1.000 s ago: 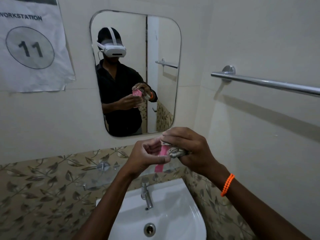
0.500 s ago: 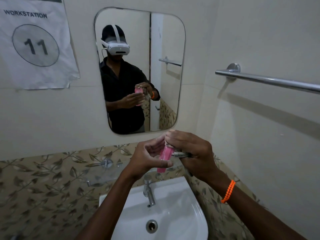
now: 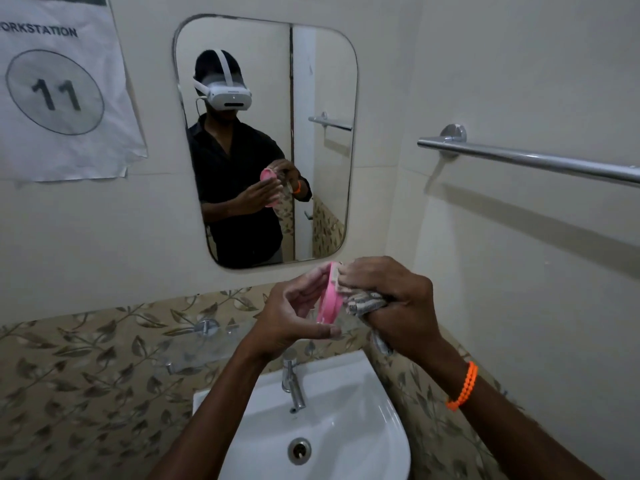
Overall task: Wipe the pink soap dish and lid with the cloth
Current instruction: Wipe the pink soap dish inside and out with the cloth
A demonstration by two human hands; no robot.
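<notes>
Head view. Your left hand (image 3: 294,315) grips a pink soap dish part (image 3: 329,296) edge-on to the camera; whether it is the dish or the lid cannot be told. Its long axis runs near vertical, top tilted slightly right, with the fingers curled behind the far face and the thumb across the lower end. You hold the part in the air above the white washbasin (image 3: 349,441), just in front of the lower edge of the mirror (image 3: 322,77).

Your right hand (image 3: 388,299) is clenched around a patterned cloth (image 3: 365,303). The bunched cloth touches the right face of the pink part, and your fingertips press at its upper edge. An orange bead bracelet (image 3: 462,386) sits on the right wrist.

The basin holds nothing visible apart from its drain (image 3: 299,451). A chrome tap (image 3: 292,382) stands at the basin's rear rim.

The wall behind is cream tile above a band of leaf-patterned tile (image 3: 86,358). A paper sign (image 3: 65,88) numbered 11 hangs at upper left. A chrome towel rail (image 3: 526,159) is fixed to the right wall. The mirror reflects you in a dark shirt and a white headset (image 3: 227,93), with both hands raised around the pink part.
</notes>
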